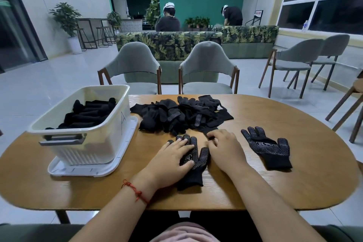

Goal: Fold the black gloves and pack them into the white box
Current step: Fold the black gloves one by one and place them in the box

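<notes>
Pressing flat from above, the left hand (172,160) lies with its fingers straight and slightly spread on a black glove (196,165). This glove rests dotted side up near the middle of the table's (294,182) near edge, its cuff towards the person. A red string (135,192) circles the left wrist.

The right hand (225,147) sits just beside that glove. Its fingers (213,135) curl down at the near rim of the pile of black gloves (180,114); whether they pinch any cloth cannot be told. The pile is loose and tangled and lies towards the far edge, at its middle.

A second glove (268,148) lies spread flat, dotted side up, right of the right hand and apart from it.

At the table's left end the white box (102,143) stands on its lid (82,170), which lies flat under it. Folded gloves (88,114) are stacked inside, below the rim.

Two grey chairs (133,65) stand beyond the far edge.
</notes>
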Motion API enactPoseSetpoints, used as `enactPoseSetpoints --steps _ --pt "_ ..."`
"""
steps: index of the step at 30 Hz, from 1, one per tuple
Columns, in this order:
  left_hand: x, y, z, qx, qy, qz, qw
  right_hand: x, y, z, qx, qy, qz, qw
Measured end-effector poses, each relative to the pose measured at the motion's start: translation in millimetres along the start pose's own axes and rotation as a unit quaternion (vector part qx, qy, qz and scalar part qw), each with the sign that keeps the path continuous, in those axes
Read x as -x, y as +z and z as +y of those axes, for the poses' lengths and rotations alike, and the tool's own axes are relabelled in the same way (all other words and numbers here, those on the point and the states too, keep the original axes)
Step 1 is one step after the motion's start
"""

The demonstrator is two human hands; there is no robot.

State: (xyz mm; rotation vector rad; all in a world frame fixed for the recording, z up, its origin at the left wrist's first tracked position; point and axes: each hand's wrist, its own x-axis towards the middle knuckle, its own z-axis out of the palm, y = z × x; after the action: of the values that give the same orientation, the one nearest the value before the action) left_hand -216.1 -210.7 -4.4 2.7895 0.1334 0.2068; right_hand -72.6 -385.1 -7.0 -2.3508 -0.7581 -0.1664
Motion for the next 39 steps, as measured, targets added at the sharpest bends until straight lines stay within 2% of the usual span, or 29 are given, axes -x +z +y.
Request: enactPoseSetpoints --steps 5,8,10,12,15,18,19,21,23,24,28,30,32,35,37,39 --pt "-2 -5 -5 0.124 -0.034 0.124 0.984 -4 5 -5 0.049 -0.026 -0.017 0.998" --pt "-19 -16 -13 0.086 -0.069 0.211 0.971 -2 8 -8 0.089 -0.042 -0.052 0.994" --pt "-37 -32 -20 0.066 -0.095 0.237 0.964 -1 8 -8 0.105 -0.045 -0.058 0.992" --pt "-59 -49 -30 -0.009 -0.125 0.217 0.968 0 8 -8 0.113 -0.045 -0.057 0.991" --pt "-85 -66 -44 -0.147 -0.159 0.123 0.968 2 9 -8 0.121 -0.045 -0.053 0.990" --pt "-99 -73 -53 -0.194 -0.108 0.098 0.970 4 8 -9 0.122 -0.044 -0.051 0.990" --pt "-103 -75 -55 -0.177 -0.088 0.114 0.973 4 7 -9 0.122 -0.046 -0.050 0.990" --pt "-105 -85 -50 -0.041 -0.078 0.153 0.984 4 6 -10 0.121 -0.051 -0.050 0.990" --pt "-106 -99 -40 0.104 -0.097 0.171 0.975 5 5 -10 0.119 -0.053 -0.047 0.990" --pt "-105 -106 -36 0.130 -0.104 0.178 0.970 5 4 -10 0.118 -0.053 -0.046 0.991" --pt "-104 -130 -24 0.103 -0.098 0.173 0.975 4 6 -9 0.092 -0.063 -0.028 0.993" --pt "-104 -139 -18 0.081 -0.099 0.150 0.980 3 4 -10 0.032 -0.075 0.000 0.997" --pt "-102 -142 -8 0.117 -0.109 0.116 0.980 3 -1 -12 -0.069 -0.080 0.027 0.994" --pt "-96 -139 9 0.289 -0.137 0.072 0.945 6 -9 -18 -0.222 -0.080 0.016 0.972" --pt "-92 -134 16 0.362 -0.144 0.049 0.920 8 -9 -25 -0.274 -0.084 0.004 0.958" --pt "-86 -128 22 0.426 -0.136 0.031 0.894 7 -8 -33 -0.345 -0.043 -0.009 0.938"
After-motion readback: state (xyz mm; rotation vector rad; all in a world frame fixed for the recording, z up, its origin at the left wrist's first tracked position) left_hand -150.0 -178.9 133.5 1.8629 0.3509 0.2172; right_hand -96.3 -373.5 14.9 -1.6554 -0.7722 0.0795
